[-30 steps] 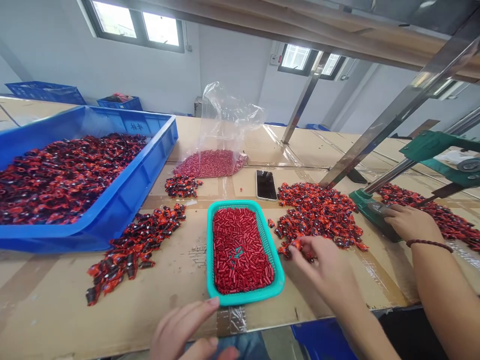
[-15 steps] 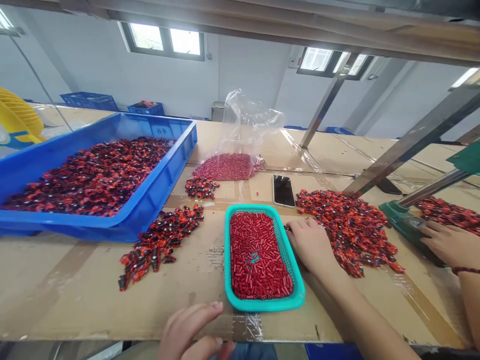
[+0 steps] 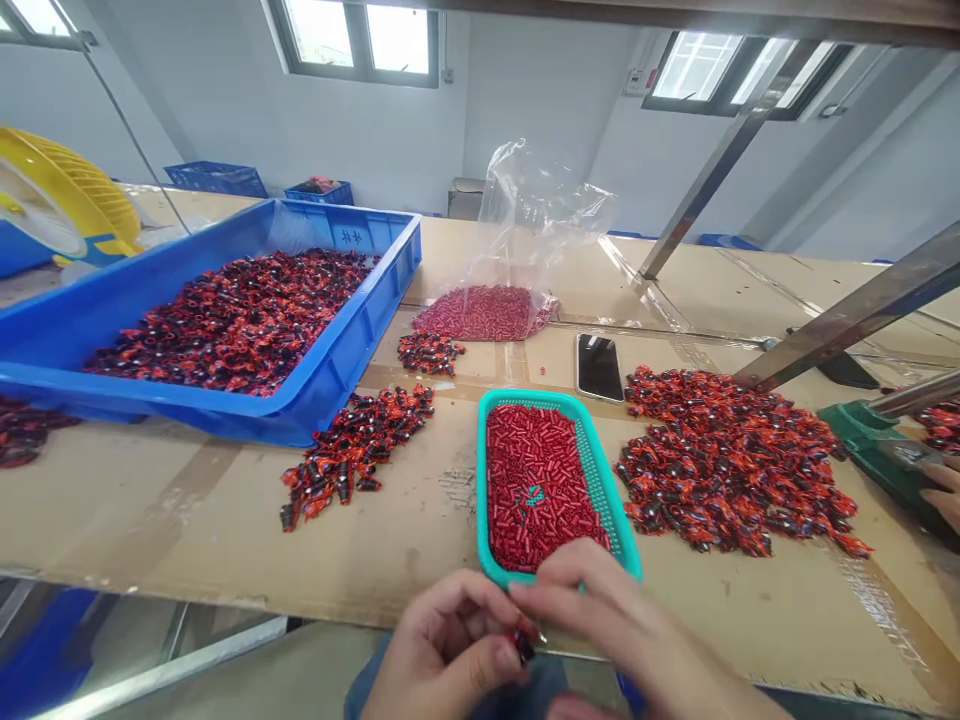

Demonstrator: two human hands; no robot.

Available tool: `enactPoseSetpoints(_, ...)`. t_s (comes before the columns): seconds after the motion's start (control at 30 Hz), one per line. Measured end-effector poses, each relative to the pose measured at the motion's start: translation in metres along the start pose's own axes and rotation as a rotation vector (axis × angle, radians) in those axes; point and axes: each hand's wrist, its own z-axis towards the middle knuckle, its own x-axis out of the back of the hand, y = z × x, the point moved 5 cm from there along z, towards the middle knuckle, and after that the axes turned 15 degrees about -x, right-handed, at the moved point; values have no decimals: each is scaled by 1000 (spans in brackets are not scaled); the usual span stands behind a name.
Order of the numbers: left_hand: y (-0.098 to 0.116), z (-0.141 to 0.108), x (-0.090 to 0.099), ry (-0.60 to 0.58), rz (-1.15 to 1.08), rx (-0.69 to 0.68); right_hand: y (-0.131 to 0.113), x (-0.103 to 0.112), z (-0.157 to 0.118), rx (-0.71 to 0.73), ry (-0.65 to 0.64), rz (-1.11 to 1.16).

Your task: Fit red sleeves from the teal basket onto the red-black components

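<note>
My left hand (image 3: 457, 650) is closed, pinching a small black-and-red part (image 3: 523, 643) between thumb and fingers just off the near table edge. Against it, my right hand (image 3: 600, 610) reaches over with fingers bent together; they are a little blurred, and whatever they grip is hidden. Just beyond both hands lies a green basket (image 3: 484, 480) of short dark-red tubes (image 3: 536, 450). A large pile of black-and-red parts (image 3: 735, 460) spreads to the right of the basket. To the left lies a smaller pile of similar parts (image 3: 360, 440).
A large blue tray (image 3: 375, 320) of black-and-red parts stands at left. Behind the basket are a clear bag (image 3: 487, 310) of red tubes and a phone (image 3: 598, 367). Metal posts (image 3: 847, 310) rise at right near a green tool (image 3: 885, 460) and another person's hand (image 3: 943, 490).
My right hand has moved from the pile on the right to meet my left hand in front of the basket. The view has shifted, bringing the table's near edge higher.
</note>
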Motion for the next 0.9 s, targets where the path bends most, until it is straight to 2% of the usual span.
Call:
enactPoseSetpoints(0.1, 1, 2, 5, 85, -86, -37, 41, 3, 19, -102, 113, -213)
enactPoseSetpoints(0.23, 9, 1, 3, 10, -115, -175, 98, -17, 43, -175, 155, -436)
enactPoseSetpoints(0.3, 15, 0, 0, -18, -102, -279, 114, -27, 50, -188, 142, -489)
enactPoseSetpoints(0.4, 23, -2, -3, -36, -43, -401, 121, -31, 53, -192, 120, -522)
enactPoseSetpoints(0.5, 29, -6, -3, -26, 73, -513, 115, -26, 53, -189, 132, -494)
enactPoseSetpoints(0.57, 33, -8, -1, -12, 169, -607, 102, -20, 50, -178, 161, -433)
enactPoseSetpoints(0.67, 38, -10, -1, 9, 336, -746, 67, -10, 37, -145, 184, -290)
enactPoseSetpoints(0.8, 43, -14, -4, 22, 558, -907, 14, 2, 14, -148, 157, 118)
enactPoseSetpoints(0.9, 47, -16, -9, 1, 667, -969, -9, 1, 5, -101, 110, 276)
